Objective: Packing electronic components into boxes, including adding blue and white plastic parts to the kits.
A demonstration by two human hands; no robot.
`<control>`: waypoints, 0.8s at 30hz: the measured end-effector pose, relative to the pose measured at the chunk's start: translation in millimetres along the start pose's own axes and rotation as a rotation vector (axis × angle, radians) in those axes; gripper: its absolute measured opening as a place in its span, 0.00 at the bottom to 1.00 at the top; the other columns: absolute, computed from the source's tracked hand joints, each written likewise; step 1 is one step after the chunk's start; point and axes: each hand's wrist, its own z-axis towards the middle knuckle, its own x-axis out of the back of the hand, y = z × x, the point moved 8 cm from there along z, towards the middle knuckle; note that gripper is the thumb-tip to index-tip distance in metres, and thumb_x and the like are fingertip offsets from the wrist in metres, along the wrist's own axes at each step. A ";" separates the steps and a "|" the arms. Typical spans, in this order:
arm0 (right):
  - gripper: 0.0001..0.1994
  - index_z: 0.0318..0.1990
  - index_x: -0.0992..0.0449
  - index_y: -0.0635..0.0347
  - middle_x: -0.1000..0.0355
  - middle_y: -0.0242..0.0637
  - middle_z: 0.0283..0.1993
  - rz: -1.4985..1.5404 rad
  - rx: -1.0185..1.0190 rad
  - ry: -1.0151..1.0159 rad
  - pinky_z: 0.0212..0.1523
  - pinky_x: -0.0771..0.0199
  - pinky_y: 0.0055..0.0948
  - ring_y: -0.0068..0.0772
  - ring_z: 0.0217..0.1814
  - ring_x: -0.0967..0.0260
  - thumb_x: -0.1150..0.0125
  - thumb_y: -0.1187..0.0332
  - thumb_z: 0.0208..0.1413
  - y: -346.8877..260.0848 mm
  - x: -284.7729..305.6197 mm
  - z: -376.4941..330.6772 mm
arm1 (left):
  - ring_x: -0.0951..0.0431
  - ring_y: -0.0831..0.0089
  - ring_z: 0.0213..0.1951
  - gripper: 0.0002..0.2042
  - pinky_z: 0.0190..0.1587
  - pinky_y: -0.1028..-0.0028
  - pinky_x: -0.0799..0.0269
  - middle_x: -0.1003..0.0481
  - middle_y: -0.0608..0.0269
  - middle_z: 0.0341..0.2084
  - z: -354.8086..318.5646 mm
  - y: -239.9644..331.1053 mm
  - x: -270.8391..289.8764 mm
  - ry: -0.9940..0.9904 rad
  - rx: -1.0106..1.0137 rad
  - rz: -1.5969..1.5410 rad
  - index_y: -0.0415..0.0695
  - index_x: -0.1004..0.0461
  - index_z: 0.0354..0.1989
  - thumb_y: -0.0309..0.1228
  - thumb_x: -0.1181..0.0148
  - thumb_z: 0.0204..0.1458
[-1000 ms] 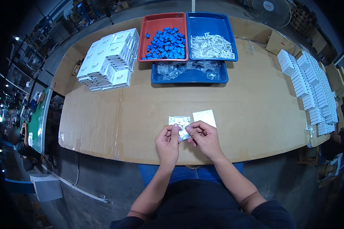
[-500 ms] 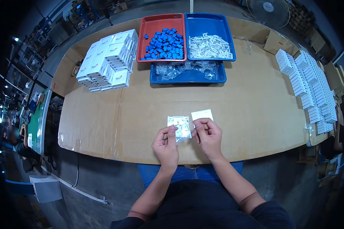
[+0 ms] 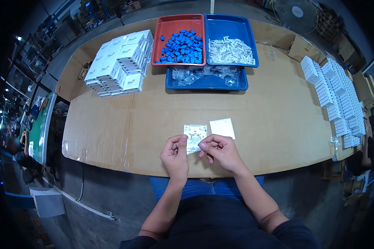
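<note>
Between my two hands a small clear plastic bag is stretched, shiny and crinkled. My left hand pinches its left side between thumb and fingers. The fingertips of my right hand close on its right edge. What is inside the bag is too small to make out. Just beyond and partly behind the bag lies a white square plastic frame with moulded details. Beside it, past my right hand, a flat white square plate rests on the cardboard.
A red tray of blue parts and a blue tray of white plastic pieces stand at the far side. Below them, another blue tray holds clear bags. White boxes are stacked left; white units stand in rows right.
My right hand has moved left and slightly down, closing on the bag and uncovering the flat plate. My left hand has shifted slightly left, still holding the bag.
</note>
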 end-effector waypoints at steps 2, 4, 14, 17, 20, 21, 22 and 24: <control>0.07 0.45 0.20 0.67 0.20 0.35 0.32 0.002 0.033 0.003 0.25 0.31 0.19 0.14 0.24 0.31 0.36 0.71 0.67 -2.5 0.0 0.8 | 0.27 0.88 0.30 0.10 0.31 0.84 0.34 0.21 0.68 0.30 0.5 3.1 -1.0 -0.001 0.008 -0.016 0.35 0.22 0.43 0.32 0.39 0.68; 0.07 0.45 0.20 0.67 0.21 0.34 0.31 0.007 0.061 0.010 0.24 0.31 0.19 0.14 0.24 0.32 0.36 0.72 0.67 -1.3 0.2 -1.3 | 0.25 0.87 0.32 0.10 0.34 0.83 0.32 0.21 0.67 0.30 0.2 3.1 -1.4 -0.002 0.021 -0.030 0.35 0.22 0.43 0.32 0.39 0.68; 0.06 0.43 0.21 0.66 0.26 0.26 0.27 0.063 0.010 0.115 0.22 0.33 0.18 0.11 0.23 0.35 0.33 0.73 0.64 3.0 6.5 -0.3 | 0.33 0.85 0.28 0.12 0.33 0.81 0.36 0.24 0.70 0.31 11.4 3.3 8.8 0.064 -0.097 0.068 0.37 0.24 0.42 0.35 0.44 0.71; 0.05 0.42 0.21 0.65 0.26 0.25 0.27 0.029 0.051 0.140 0.22 0.35 0.17 0.09 0.23 0.36 0.32 0.73 0.63 2.9 11.1 1.3 | 0.30 0.82 0.31 0.09 0.36 0.79 0.33 0.24 0.69 0.31 7.9 25.5 16.2 0.085 -0.297 0.289 0.36 0.24 0.42 0.31 0.40 0.68; 0.06 0.42 0.21 0.65 0.27 0.24 0.27 -0.028 0.099 0.182 0.22 0.36 0.16 0.09 0.23 0.37 0.31 0.73 0.63 -2.2 12.4 -0.6 | 0.28 0.80 0.33 0.06 0.39 0.78 0.32 0.23 0.67 0.31 -1.6 40.5 -4.9 -0.155 -0.339 0.452 0.36 0.23 0.41 0.27 0.36 0.63; 0.06 0.42 0.21 0.65 0.27 0.24 0.27 -0.059 0.116 0.208 0.23 0.36 0.16 0.09 0.23 0.37 0.31 0.73 0.63 -5.3 13.4 -0.4 | 0.27 0.80 0.34 0.05 0.40 0.78 0.32 0.23 0.66 0.32 -5.1 37.6 -18.3 -0.309 -0.299 0.498 0.36 0.22 0.40 0.25 0.34 0.60; 0.06 0.42 0.21 0.65 0.27 0.24 0.27 -0.060 0.116 0.205 0.23 0.36 0.16 0.09 0.23 0.37 0.31 0.73 0.63 -3.8 12.5 -0.1 | 0.26 0.80 0.34 0.04 0.42 0.78 0.31 0.22 0.64 0.32 -6.8 33.8 -21.6 -0.323 -0.255 0.474 0.37 0.21 0.39 0.24 0.33 0.59; 0.06 0.43 0.20 0.66 0.29 0.20 0.26 -0.116 0.183 0.234 0.27 0.39 0.15 0.07 0.25 0.39 0.31 0.74 0.62 -4.8 13.9 -1.3 | 0.26 0.80 0.34 0.04 0.42 0.77 0.31 0.22 0.65 0.32 -7.4 33.5 -27.5 -0.324 -0.217 0.455 0.37 0.20 0.39 0.24 0.33 0.59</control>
